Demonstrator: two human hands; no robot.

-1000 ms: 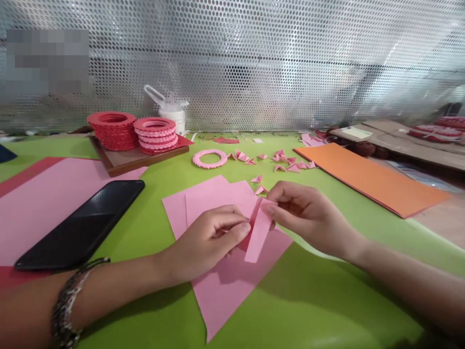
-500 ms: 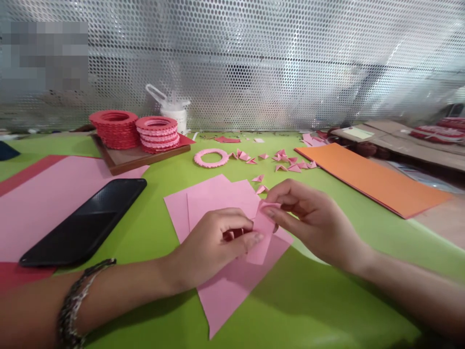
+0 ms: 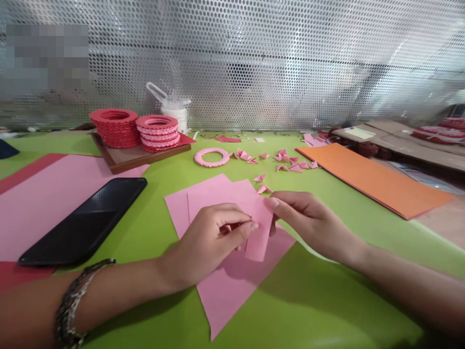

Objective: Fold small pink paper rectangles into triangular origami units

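A narrow strip of pink paper [image 3: 260,237] is held up between both hands, above larger pink paper sheets [image 3: 232,295] lying on the green table. My left hand [image 3: 218,237] pinches the strip's left edge between thumb and fingers. At its upper right corner, my right hand [image 3: 308,218] grips the same strip, thumb on the front and fingers behind. Just beyond the right hand lie small folded pink paper triangles [image 3: 264,188], and a pink paper ring [image 3: 211,157] with a toothed edge rests farther back.
Left of the hands, a black phone [image 3: 87,218] lies over pink and red sheets [image 3: 47,194]. Stacks of red and pink rings [image 3: 114,128] stand on a brown tray [image 3: 152,159], with a white container [image 3: 174,116] behind. Orange paper [image 3: 374,179] lies at right, before a perforated metal screen [image 3: 240,48].
The strip's top edge, bent over under the right thumb before, now stands flat. My right hand's fingers have shifted slightly down behind it; the left hand has barely moved.
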